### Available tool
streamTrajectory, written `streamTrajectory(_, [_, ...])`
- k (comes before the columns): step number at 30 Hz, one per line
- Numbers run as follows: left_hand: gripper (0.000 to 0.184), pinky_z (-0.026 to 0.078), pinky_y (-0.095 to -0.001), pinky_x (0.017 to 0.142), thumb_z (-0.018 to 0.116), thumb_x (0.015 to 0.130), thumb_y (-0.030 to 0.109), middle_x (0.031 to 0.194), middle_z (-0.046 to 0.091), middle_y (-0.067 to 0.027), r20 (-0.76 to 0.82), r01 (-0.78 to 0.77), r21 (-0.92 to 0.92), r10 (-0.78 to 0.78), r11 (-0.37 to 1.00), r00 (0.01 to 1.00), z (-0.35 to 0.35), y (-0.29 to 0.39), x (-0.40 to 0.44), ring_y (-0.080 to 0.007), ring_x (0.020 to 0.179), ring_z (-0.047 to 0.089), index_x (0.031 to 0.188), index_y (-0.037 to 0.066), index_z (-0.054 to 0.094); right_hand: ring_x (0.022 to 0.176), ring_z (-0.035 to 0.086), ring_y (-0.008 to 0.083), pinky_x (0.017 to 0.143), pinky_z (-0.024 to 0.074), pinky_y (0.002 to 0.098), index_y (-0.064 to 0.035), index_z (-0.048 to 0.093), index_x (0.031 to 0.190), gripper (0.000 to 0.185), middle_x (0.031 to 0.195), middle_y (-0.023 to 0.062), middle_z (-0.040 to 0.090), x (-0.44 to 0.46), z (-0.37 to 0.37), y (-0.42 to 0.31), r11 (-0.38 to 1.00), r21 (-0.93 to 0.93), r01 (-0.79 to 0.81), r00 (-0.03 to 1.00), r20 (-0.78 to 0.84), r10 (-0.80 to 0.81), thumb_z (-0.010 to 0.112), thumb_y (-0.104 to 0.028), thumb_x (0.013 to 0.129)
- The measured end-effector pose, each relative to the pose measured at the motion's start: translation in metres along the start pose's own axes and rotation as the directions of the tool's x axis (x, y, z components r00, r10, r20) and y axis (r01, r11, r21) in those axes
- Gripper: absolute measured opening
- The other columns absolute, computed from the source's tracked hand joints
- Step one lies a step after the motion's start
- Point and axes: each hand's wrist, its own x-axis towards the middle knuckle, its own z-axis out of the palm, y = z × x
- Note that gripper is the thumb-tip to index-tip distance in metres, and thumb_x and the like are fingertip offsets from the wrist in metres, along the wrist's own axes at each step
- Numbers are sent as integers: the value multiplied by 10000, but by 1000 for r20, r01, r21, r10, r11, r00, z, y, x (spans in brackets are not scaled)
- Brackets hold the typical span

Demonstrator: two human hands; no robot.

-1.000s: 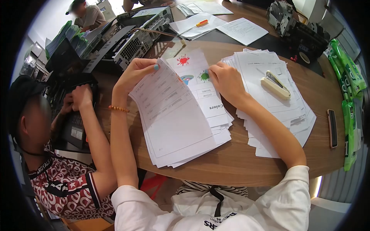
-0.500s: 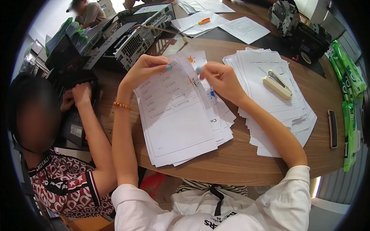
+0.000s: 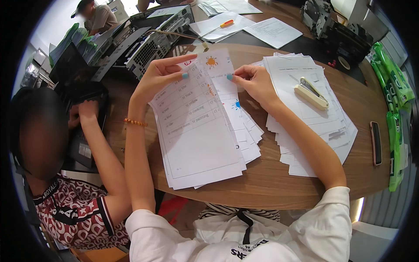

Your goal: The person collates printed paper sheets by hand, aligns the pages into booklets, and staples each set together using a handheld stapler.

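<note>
My left hand point(image 3: 163, 78) is at the top left of a stack of printed worksheets point(image 3: 200, 148), its thumb and fingers closed round the lifted upper sheets. My right hand point(image 3: 255, 83) pinches the right edge of a sheet with colored paint splats point(image 3: 222, 72) under the turned-back pages. The lower part of the stack rests on the wooden table point(image 3: 262, 192), its sheets fanned out to the right. Beside my right forearm lies a second pile of papers point(image 3: 283, 72), with a cream stapler point(image 3: 311, 97) on top.
A phone point(image 3: 376, 143) and green packages point(image 3: 395, 126) lie at the right. At the back are an opened computer case point(image 3: 157, 43), an orange screwdriver point(image 3: 226, 23), loose papers point(image 3: 274, 32) and a black machine point(image 3: 345, 46). A person point(image 3: 74, 205) at the left has hands on a laptop.
My right hand has moved off the green-splat page, and now grips another sheet with an orange splat. The upper sheets in my left hand have shifted, and its index finger now stretches out.
</note>
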Motion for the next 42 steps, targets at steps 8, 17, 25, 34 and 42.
streamTrajectory(8, [173,466,-206,732,622,755,50,888,634,-62,-43,-204,295,226,934,973,6,-10,13,-90,792,583,921,4,635,578,463,121,557,387,232,2,629,832,129,662,62,588,-5,6,-6,918,-166,361,932,82,-352,590,-99,760])
streamTrajectory(17, [253,466,-207,686,622,745,39,832,643,-88,-201,-62,191,101,980,974,25,-15,14,-106,747,590,996,15,608,589,440,55,536,370,203,16,587,904,184,692,22,550,-8,12,-18,990,143,-4,979,202,-26,506,-143,857])
streamTrajectory(25, [515,436,-264,791,626,772,309,1089,547,-123,-500,-150,664,584,733,639,25,-20,25,-162,949,536,1147,-3,461,569,453,61,514,375,212,31,545,966,231,681,34,558,5,-7,-9,950,310,39,998,-62,-21,489,-173,876])
streamTrajectory(34, [434,416,-244,795,500,867,312,1097,521,-101,-400,-73,-317,-63,946,914,68,-19,24,-132,988,497,1160,12,385,766,548,124,673,438,247,21,456,1042,272,855,108,575,1,-5,-14,966,169,196,955,-258,-148,445,-207,894])
streamTrajectory(42, [253,444,-217,679,480,881,136,886,610,-103,-557,-382,-308,160,871,815,68,-6,20,-77,769,556,1098,53,381,702,541,103,592,438,226,-10,424,1016,192,846,103,568,3,-12,-33,878,466,104,990,-133,-47,465,-142,883])
